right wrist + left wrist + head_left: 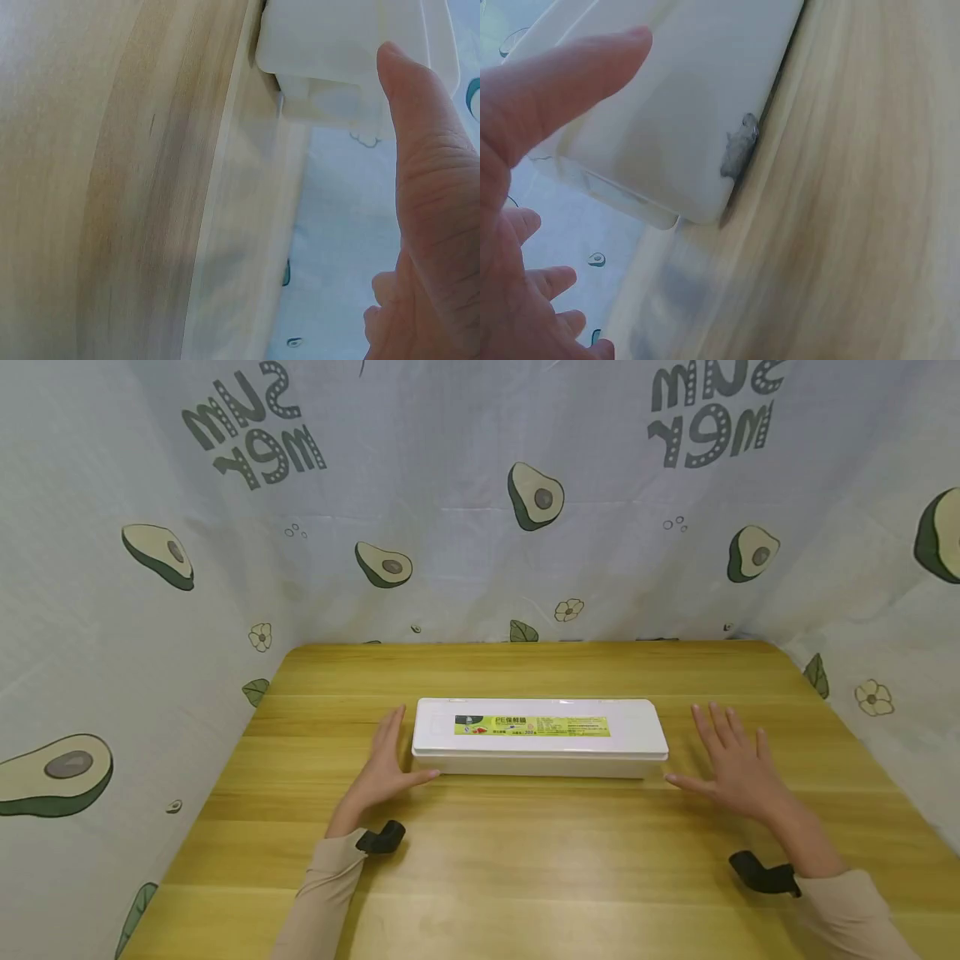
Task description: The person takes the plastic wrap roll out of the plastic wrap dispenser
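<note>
A long white plastic-wrap box (540, 766) with its lid down lies crosswise on the wooden table. On its lid is a yellow-green label (532, 726) that reads PE. At the box's left end my left hand (382, 772) is spread, its thumb close by the front left corner. Off the right end my right hand (738, 768) is held with fingers apart, the thumb pointing toward the front right corner. The left wrist view shows a grey smudge (739, 146) low on the box's front. Neither hand has anything between its fingers.
The wooden table (525, 860) has rounded far corners. Behind it and along both sides hangs a pale curtain (450, 468) printed with avocados and mirrored lettering. A black strap piece sits on each wrist, the left one (382, 837) and the right one (763, 874).
</note>
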A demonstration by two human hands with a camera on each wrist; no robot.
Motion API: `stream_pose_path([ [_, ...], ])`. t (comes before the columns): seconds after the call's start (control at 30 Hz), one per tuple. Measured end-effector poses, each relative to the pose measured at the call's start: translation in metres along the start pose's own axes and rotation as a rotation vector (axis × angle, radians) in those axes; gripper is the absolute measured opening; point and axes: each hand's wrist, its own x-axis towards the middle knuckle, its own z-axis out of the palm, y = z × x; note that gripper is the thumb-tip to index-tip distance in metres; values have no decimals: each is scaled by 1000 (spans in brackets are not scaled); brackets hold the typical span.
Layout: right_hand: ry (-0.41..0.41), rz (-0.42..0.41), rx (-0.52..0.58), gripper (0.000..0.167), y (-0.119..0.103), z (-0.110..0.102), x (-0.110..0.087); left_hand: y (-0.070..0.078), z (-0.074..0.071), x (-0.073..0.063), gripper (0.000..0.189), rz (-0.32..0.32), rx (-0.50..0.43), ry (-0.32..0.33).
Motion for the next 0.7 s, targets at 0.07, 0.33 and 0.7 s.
stream_pose_path([
  [0.07, 0, -1, 5, 113, -1, -1, 0, 0, 1, 1, 116, 0, -50, -8],
  [0.33, 31, -28, -8, 113, -1, -2, 0, -3, 10, 8, 115, 47, -260, -30],
  [0.7, 178, -144, -65, 112, -1, -7, 9, -4, 21, 17, 112, 76, -507, -50],
])
